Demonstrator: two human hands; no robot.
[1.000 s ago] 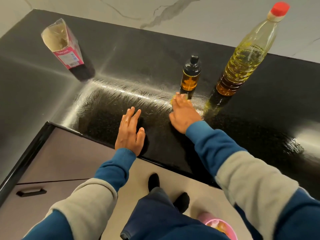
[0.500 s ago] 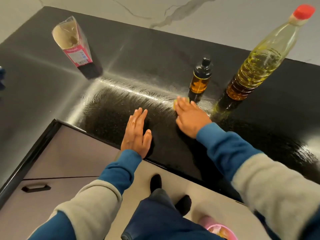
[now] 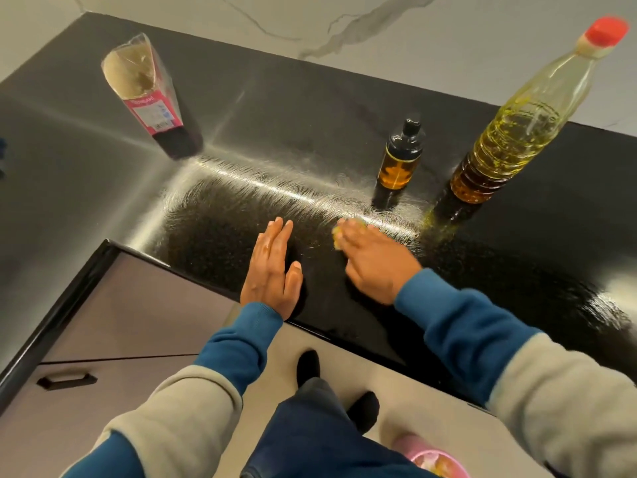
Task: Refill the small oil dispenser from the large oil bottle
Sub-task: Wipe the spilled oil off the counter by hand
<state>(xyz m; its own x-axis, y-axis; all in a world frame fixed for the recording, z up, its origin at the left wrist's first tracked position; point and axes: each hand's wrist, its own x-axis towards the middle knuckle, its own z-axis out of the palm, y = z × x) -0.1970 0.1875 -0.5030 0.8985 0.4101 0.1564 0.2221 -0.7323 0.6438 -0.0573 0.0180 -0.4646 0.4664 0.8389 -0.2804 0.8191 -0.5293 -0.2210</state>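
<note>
The left hand (image 3: 272, 270) lies flat and open on the black table (image 3: 293, 108). The right hand (image 3: 374, 262) presses a yellow cloth (image 3: 339, 234) with straight fingers. The small oil dispenser (image 3: 400, 157) stands just behind it, the large oil bottle (image 3: 510, 132) beside.

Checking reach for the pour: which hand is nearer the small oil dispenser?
Right. The right hand lies just in front of the small oil dispenser; the left hand rests farther left.

My operator's clothing, seen from the head camera

Behind my fingers (image 3: 275, 232), blue cuffs (image 3: 248, 336) meet grey sleeves (image 3: 179, 419); navy trousers (image 3: 310, 439); black socks (image 3: 307, 365).
</note>
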